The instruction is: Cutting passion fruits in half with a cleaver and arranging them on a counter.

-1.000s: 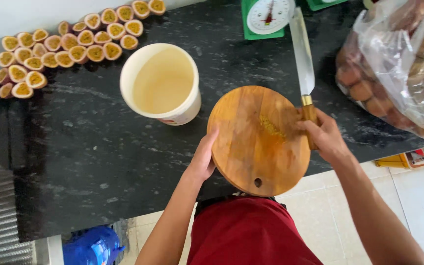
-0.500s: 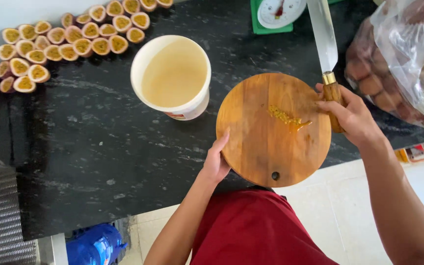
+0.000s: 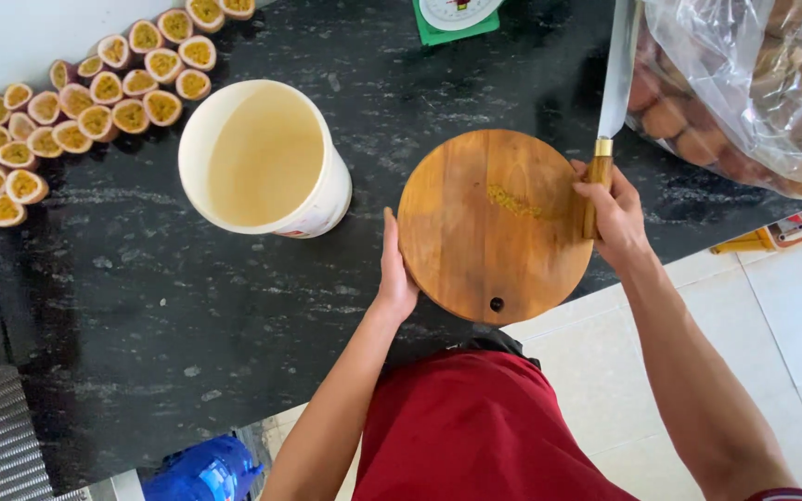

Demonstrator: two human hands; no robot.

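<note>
At the desk's (image 3: 187,315) near edge, a round wooden board (image 3: 494,223) is lying partly over the lip, its lower rim and small hanging hole sticking out past the dark stone toward the person's red apron (image 3: 485,427). The left hand (image 3: 394,274) is pressing flat against the board's left rim, fingers extended, its grip loose and enclosing nothing. The right hand (image 3: 614,213) is closing its grip around the wooden handle of a long knife (image 3: 616,83), whose blade is pointing away from the body, toward the plastic bag (image 3: 754,83) of brownish fruit on the right.

Risk, as I judge it: the board is overhanging, so a push from either side could be tipping it off the desk onto the tiled floor. The blade tip is sitting just beside the bag and could be slitting the plastic if the wrist swings. The white bucket (image 3: 266,158) of pale yellow juice is standing near the board's left side; a sideways shove could be knocking it.

Looking at the board itself, it is showing warm brown grain, a darker worn centre, and a small streak of yellow pulp (image 3: 512,199) right of the middle. Halved passion fruits (image 3: 76,102) are lying in rows at the far left, well apart from both hands, and a green scale (image 3: 457,19) is standing at the far edge.
</note>
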